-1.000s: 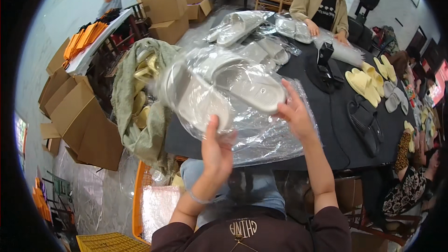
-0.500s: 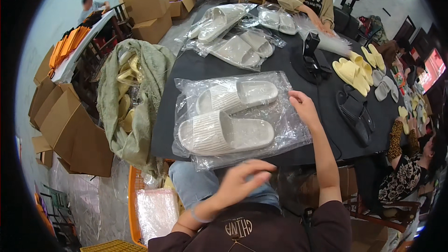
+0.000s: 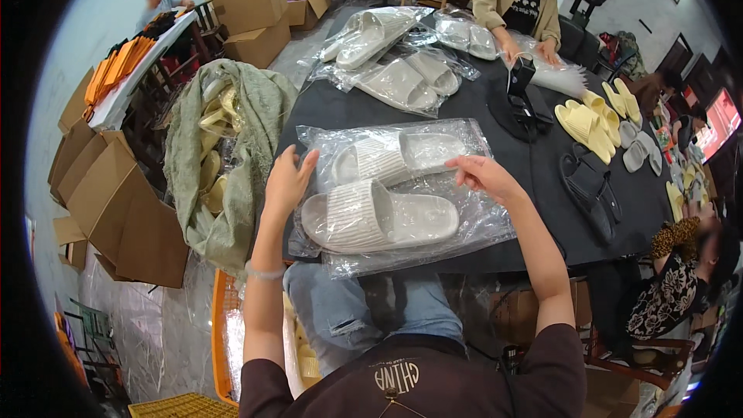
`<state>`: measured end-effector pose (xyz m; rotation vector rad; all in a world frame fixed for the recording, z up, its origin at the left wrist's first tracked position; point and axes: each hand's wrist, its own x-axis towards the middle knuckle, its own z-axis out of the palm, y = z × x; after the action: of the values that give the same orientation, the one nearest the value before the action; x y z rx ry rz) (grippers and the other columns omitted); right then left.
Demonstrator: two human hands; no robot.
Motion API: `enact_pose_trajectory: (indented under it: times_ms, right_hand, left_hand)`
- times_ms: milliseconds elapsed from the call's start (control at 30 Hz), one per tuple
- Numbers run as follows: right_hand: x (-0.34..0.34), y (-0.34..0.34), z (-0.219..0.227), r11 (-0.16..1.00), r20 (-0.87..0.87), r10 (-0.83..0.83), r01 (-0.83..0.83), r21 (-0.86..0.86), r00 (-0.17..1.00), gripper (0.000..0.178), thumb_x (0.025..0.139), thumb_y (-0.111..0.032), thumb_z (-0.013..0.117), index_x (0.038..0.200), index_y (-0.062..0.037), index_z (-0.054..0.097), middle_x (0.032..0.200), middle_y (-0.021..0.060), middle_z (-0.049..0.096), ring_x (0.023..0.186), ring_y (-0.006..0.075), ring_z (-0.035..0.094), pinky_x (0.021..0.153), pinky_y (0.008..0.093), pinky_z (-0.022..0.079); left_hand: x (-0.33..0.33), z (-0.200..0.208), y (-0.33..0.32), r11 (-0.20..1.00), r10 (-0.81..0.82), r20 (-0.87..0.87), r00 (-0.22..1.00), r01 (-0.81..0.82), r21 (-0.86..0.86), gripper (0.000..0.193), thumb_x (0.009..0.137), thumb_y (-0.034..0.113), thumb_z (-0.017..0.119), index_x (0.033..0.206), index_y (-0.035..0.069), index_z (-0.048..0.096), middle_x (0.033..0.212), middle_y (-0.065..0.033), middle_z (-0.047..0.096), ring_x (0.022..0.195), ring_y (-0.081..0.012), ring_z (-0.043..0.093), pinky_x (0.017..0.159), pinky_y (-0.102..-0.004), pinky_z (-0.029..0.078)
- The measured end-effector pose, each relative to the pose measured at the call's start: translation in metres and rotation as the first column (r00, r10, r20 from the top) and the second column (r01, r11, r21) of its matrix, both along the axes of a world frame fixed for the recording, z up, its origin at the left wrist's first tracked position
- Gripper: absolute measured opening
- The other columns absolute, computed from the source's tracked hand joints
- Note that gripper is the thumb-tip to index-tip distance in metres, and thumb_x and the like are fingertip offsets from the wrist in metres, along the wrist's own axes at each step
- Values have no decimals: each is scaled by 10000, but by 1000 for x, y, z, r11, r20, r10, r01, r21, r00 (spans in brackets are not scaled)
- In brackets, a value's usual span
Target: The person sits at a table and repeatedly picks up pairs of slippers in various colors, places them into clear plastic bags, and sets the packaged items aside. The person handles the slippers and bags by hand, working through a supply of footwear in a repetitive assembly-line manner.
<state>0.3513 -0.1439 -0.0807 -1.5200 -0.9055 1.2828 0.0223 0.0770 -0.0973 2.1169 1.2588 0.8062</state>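
Observation:
A clear plastic bag (image 3: 476,220) lies flat on the black table in front of me, holding a pair of pale grey slippers. Both the near slipper (image 3: 422,217) and the far slipper (image 3: 433,147) point their ribbed straps to the left. My left hand (image 3: 288,178) is raised beside the bag's left edge, open, thumb apart from the fingers. Over the heel of the far slipper is my right hand (image 3: 491,178), its index finger stretched out and thumb apart; whether it touches the bag I cannot tell.
More bagged slippers (image 3: 398,81) lie at the table's far side. A black stand (image 3: 522,97), yellow slippers (image 3: 586,130) and a black sandal (image 3: 590,192) are on the right. A green sack (image 3: 259,108) stands left, beside cardboard boxes (image 3: 124,209). A co-worker (image 3: 495,0) sits across.
My left hand has risen from my lap to the bag's left edge. My right hand has moved left, from the bag's right edge to over the far slipper's heel.

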Motion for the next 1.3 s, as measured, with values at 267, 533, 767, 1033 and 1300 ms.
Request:
enact_pose_trajectory:
  times_ms: [267,533,767,1033,1300]
  right_hand:
    - [11,-2,-9,932,-238,-49,130,339,970,290,949,-228,503,1039,14,635,1214,144,586,705,69,512,655,222,432]
    - [17,-2,-22,960,-710,141,81,269,690,333,878,-48,429,1152,28,603,1346,182,493,1061,239,583,961,354,436]
    - [2,24,-28,825,945,-47,-521,220,325,415,799,-99,542,1202,-2,572,1333,202,498,1265,318,453,1086,431,303]
    - [-66,81,-35,782,949,102,-613,110,300,708,697,-465,702,1217,-11,545,1252,254,507,1185,388,462,1087,452,277]
    - [-75,103,-46,961,808,218,-263,-82,548,488,695,-296,675,1097,-23,628,1142,226,596,1046,376,572,889,398,460]
  left_hand:
    - [10,-36,59,983,91,290,953,-39,-180,393,943,354,527,813,-10,601,602,-87,568,383,-172,547,406,-314,415]
    - [-22,-11,4,877,118,331,936,58,-478,518,949,504,428,1034,9,557,727,-72,611,441,-120,539,374,-241,366]
    - [-98,-35,-94,958,69,113,991,-35,-285,429,924,418,541,877,-3,608,673,-71,618,530,-127,548,524,-288,433]
    - [-91,-31,-120,898,36,248,968,77,-432,261,921,240,577,855,-12,590,664,-42,576,572,-100,510,551,-267,427]
    - [-84,-22,-122,917,34,349,936,109,-383,188,922,172,573,885,-13,574,667,-10,548,609,-73,493,572,-234,415]
